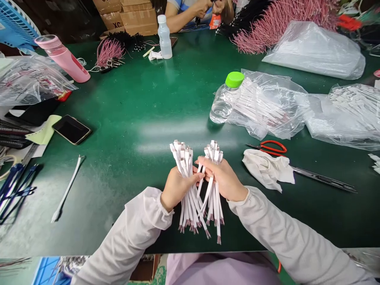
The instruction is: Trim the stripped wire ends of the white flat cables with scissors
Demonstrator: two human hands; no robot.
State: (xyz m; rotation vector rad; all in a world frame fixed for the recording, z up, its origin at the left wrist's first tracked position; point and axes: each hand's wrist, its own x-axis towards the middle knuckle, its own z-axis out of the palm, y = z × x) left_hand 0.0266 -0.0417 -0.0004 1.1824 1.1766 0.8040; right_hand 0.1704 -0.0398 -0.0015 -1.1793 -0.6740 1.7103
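My left hand is wrapped round a bundle of short white flat cables. Their plugs point away from me and their stripped, reddish wire ends hang toward the table's front edge. A second bundle of the same cables is in my right hand, whose fingers are closed about it. Between the two bundles, my right thumb and fingers meet a few cables near my left fingertips. Which hand grips those is partly hidden. Both bundles are held over the green table.
On the right lie red-handled scissors, a white cloth, tweezers, a green-capped bottle and plastic bags of cables. A phone, single cable and pink bottle are left. Another person's arms show opposite.
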